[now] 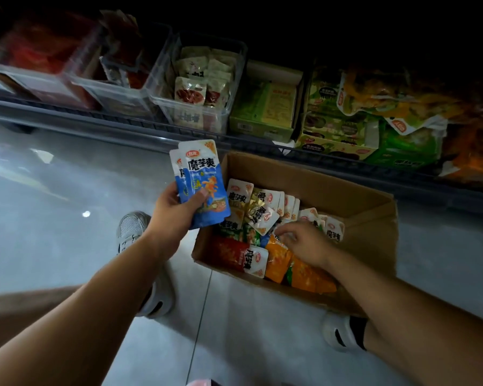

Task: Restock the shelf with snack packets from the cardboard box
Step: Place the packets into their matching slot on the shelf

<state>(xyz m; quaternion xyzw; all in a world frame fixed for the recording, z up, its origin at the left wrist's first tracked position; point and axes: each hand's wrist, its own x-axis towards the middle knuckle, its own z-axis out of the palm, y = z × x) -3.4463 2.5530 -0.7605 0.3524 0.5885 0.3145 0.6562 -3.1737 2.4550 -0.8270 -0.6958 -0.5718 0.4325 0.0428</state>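
Two flat, glossy blue snack packets (204, 188) are clamped in the left hand (173, 215) at 10 o'clock of the one brown cardboard box (368, 218), where the right hand (304, 243) rests on loose packets (262, 201), its grip unclear, on shiny grey floor tiles (53, 218), the shelf (179, 132) at 12 o'clock.

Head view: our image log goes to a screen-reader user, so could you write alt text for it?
A person's left hand holds blue snack packets above the floor while the right hand reaches among mixed packets in an open cardboard box. Behind the box, a low shelf carries clear bins and cartons of other snacks.
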